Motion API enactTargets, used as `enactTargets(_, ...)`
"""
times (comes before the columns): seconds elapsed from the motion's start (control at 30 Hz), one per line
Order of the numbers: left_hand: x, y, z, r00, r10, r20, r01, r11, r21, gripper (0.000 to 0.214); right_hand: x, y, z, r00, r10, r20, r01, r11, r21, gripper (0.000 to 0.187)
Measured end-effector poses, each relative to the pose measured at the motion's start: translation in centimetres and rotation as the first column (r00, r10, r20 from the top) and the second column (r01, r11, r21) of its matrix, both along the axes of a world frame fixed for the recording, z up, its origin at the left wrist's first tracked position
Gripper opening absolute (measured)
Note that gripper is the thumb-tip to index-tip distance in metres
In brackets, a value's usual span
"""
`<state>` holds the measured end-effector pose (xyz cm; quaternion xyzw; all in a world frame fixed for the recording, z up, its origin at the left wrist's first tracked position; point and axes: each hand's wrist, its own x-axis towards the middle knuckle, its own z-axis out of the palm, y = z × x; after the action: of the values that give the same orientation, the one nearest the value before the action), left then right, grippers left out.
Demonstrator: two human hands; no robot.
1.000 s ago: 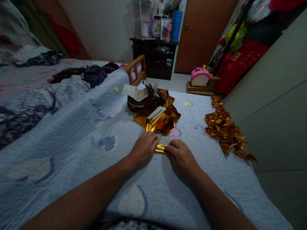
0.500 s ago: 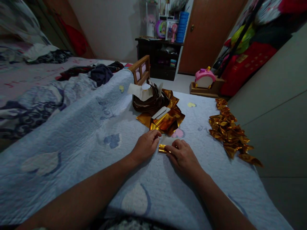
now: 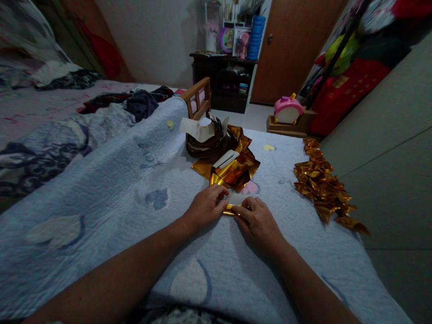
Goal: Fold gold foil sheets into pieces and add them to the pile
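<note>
Between my hands a sheet of gold foil paper [image 3: 231, 209] lies on the bed, its near edge folded over into a narrow gold strip and its pale back showing beyond. My left hand [image 3: 208, 203] pinches the left end of the strip between thumb and fingers. At the strip's right part, my right hand [image 3: 258, 219] has its fingers and thumb closed on the fold and covers that end. Just beyond lie loose gold foil sheets [image 3: 236, 170], partly curled, and a dark brown stack of sheets [image 3: 209, 146] with white paper on top.
Folded gold foil pieces [image 3: 320, 186] are heaped along the bed's right edge beside a pale cabinet [image 3: 398, 189]. A blue quilt [image 3: 121, 216] covers the bed. Past its foot stand a wooden bed rail [image 3: 199, 99], a dark shelf [image 3: 219, 83] and a pink toy [image 3: 288, 110].
My left hand has come slightly toward me and right, and its thumb now presses the strip's left end. My right hand stays almost where it was.
</note>
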<state>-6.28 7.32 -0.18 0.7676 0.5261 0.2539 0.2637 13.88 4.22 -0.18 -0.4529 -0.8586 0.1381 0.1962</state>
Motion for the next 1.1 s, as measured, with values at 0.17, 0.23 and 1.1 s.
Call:
enactTargets(0.17,0.0,-0.1,0.0,0.992,-0.082,-0.096,0.084,0.996,0.021,0.014,0.1,0.0,-0.1,1.000,-0.002,-0.028,0.002,1.000,0.002,0.020)
enactTargets(0.23,0.1,-0.1,-0.1,0.987,-0.089,-0.137,0.094,0.995,0.032,0.012,0.0,0.0,-0.2,0.999,-0.014,-0.043,0.014,1.000,0.001,0.021)
enactTargets(1.1,0.0,-0.2,-0.1,0.979,-0.149,-0.139,0.151,0.989,0.006,0.003,4.3,1.7,0.8,0.706,-0.463,-0.536,0.444,0.879,-0.175,0.020)
